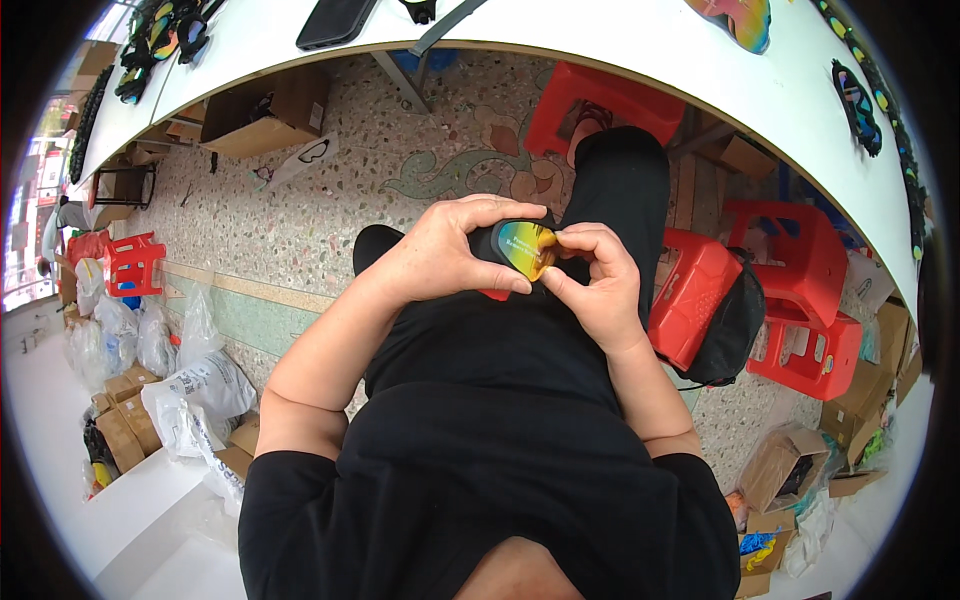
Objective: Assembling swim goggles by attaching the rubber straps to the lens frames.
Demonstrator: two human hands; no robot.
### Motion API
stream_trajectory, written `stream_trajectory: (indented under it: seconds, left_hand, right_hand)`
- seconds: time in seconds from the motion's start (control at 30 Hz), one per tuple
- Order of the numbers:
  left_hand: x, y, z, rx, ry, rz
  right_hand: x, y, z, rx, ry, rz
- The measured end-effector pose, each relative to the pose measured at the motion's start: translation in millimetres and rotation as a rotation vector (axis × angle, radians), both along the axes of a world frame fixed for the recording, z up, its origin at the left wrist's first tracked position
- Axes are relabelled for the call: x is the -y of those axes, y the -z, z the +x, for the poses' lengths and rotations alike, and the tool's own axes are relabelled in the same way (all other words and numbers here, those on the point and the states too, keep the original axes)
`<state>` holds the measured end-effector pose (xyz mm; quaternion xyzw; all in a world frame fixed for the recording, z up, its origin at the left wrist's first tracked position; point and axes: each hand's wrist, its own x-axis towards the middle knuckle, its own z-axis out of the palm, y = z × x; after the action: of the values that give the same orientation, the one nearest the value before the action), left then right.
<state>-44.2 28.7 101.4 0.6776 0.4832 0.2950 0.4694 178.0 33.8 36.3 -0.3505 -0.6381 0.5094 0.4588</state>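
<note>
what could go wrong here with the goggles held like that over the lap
1. Both hands, left hand and right hand, pinch the goggles with fingers on the mirrored lens, so smudges or scratches seem likely.
2. They are held in the air above the knees; a slip could drop them onto the hard speckled floor.

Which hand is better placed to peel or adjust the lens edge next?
Probably the right hand: its fingertips pinch the edge of the black-framed goggle with the iridescent mirrored lens, while the left hand wraps the frame, steadying it.
</note>
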Motion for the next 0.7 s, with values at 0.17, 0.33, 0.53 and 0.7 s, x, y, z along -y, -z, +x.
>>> stream_trajectory:
  seconds: [0.17, 0.33, 0.53, 0.7]
  left_hand:
    - [1.5, -4.1, -2.0, -0.05, -0.001, 0.017]
    - [2.7, -6.5, -1.1, -0.07, -0.003, -0.005]
    - [7.0, 5.3, -0.8, 0.053, -0.009, 0.07]
    - [5.2, 2.1, -0.2, -0.025, -0.007, 0.012]
  right_hand:
    - [-2.0, -2.2, -0.4, 0.041, 0.002, 0.052]
    - [-0.8, -1.9, 1.3, 0.054, 0.004, 0.065]
    - [0.1, -3.3, -0.3, 0.044, -0.008, 0.037]
    - [2.5, 0.9, -2.2, 0.04, -0.012, 0.027]
